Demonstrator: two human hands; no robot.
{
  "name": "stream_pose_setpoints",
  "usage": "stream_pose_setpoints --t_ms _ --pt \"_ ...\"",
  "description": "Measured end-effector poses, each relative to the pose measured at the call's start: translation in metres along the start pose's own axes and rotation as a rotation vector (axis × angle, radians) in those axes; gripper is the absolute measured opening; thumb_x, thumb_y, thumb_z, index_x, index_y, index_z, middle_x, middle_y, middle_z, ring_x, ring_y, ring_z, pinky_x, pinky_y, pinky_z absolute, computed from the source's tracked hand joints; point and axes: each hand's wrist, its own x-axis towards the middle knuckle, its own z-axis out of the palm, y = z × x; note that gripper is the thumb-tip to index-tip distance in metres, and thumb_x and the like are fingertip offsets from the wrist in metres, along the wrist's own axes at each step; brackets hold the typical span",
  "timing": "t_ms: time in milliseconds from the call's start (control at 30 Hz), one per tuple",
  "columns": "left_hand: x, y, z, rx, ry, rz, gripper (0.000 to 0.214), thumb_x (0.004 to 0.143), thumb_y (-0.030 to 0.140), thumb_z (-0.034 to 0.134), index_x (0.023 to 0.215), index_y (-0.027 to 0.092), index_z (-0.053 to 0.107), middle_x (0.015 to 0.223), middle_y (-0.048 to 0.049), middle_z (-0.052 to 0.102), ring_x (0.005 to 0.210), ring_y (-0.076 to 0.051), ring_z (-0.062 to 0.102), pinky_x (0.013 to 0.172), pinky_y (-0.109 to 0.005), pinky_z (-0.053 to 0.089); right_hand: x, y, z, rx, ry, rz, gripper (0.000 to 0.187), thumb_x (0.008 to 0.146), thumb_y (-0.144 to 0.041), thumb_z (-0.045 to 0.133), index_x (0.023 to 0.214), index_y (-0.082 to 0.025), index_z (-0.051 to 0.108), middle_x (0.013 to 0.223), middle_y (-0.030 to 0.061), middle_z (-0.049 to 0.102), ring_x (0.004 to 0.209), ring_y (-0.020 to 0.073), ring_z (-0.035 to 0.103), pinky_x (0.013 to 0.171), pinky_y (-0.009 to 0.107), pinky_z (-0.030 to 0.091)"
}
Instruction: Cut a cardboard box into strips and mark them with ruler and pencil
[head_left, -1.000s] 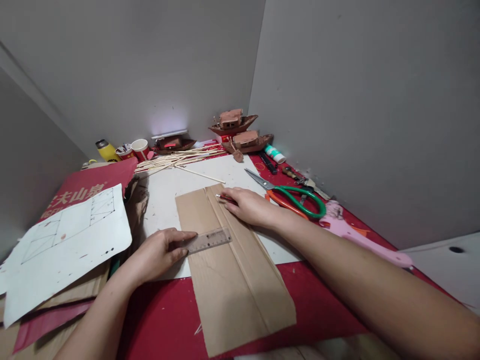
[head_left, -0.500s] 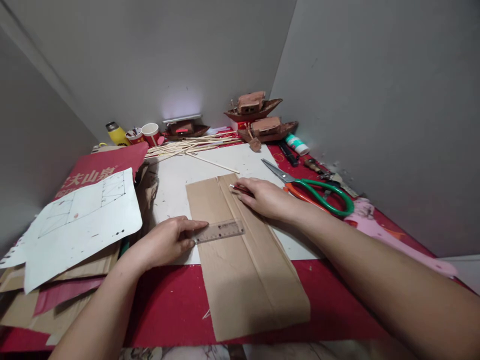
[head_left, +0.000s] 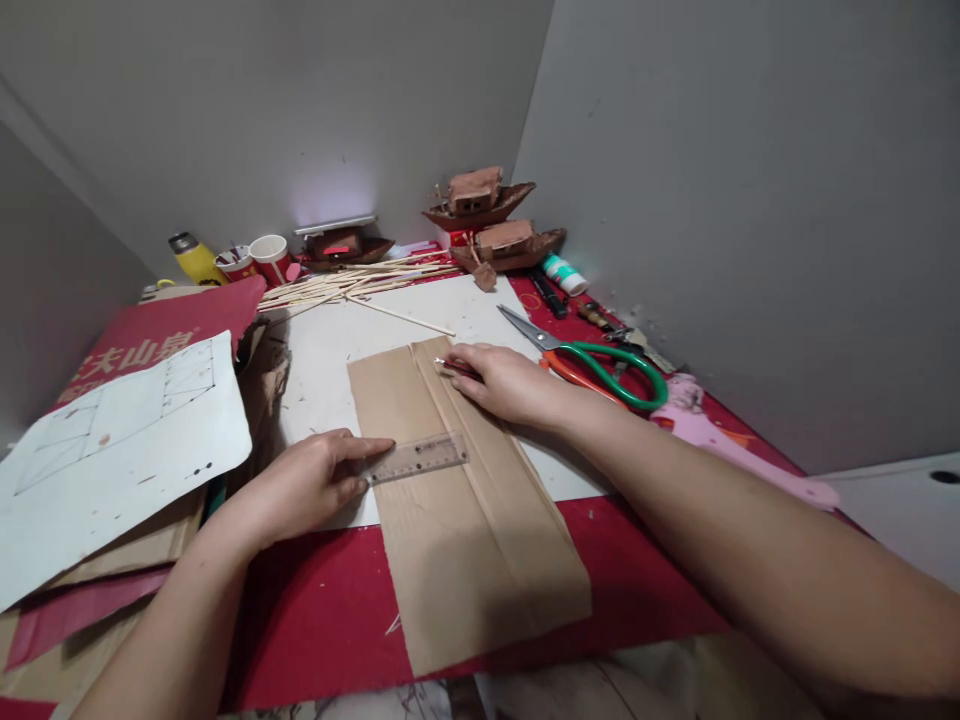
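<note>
A long brown cardboard strip point(head_left: 457, 530) lies lengthwise on a white board point(head_left: 330, 350) and the red table cover. Across the strip lies a clear plastic ruler point(head_left: 416, 458). My left hand point(head_left: 304, 485) rests at the strip's left edge, its fingers pressed on the ruler's left end. My right hand point(head_left: 506, 385) lies on the strip's far right part, fingers closed around a thin red pen point(head_left: 452, 367) whose tip rests on the cardboard.
Green and orange scissors point(head_left: 600, 365) lie right of my right hand. Brown model boats point(head_left: 491, 225), a bundle of thin sticks point(head_left: 352, 285), paper cups point(head_left: 266, 260) and a yellow bottle point(head_left: 191, 260) stand at the back. A drawn paper sheet point(head_left: 112, 440) lies left on stacked cardboard.
Both hands, the ruler and the pen keep their places on the cardboard. Only the head camera has shifted, so the whole scene slides slightly in the picture.
</note>
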Motion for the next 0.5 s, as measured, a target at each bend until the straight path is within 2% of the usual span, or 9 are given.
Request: stream_pose_setpoints --t_ms 167,500 --pt "0.0003 0.0002 -0.0010 -0.026 -0.009 0.009 0.052 0.083 0.018 0.053 0.133 0.028 0.057 0.126 -0.0022 0.065 0.112 -0.020 0.060 0.098 -0.032 0.045 -0.0005 -0.0015 -0.0029 -0.011 -0.008 0.017 0.029 0.090 -0.020 0.053 0.118 -0.018 0.060 0.119 0.0117 0.066 0.108 0.0258 0.060 0.089 0.034 0.045" --pt "0.0004 -0.0005 -0.0012 -0.056 0.004 0.023 0.050 0.083 0.021 0.054 0.132 0.029 0.058 0.126 -0.0028 0.066 0.111 -0.021 0.061 0.099 -0.034 0.046 -0.0018 -0.0020 -0.0049 0.009 -0.003 0.022 0.028 0.092 -0.024 0.051 0.118 -0.018 0.059 0.117 0.0130 0.066 0.107 0.0267 0.060 0.087 0.035 0.046"
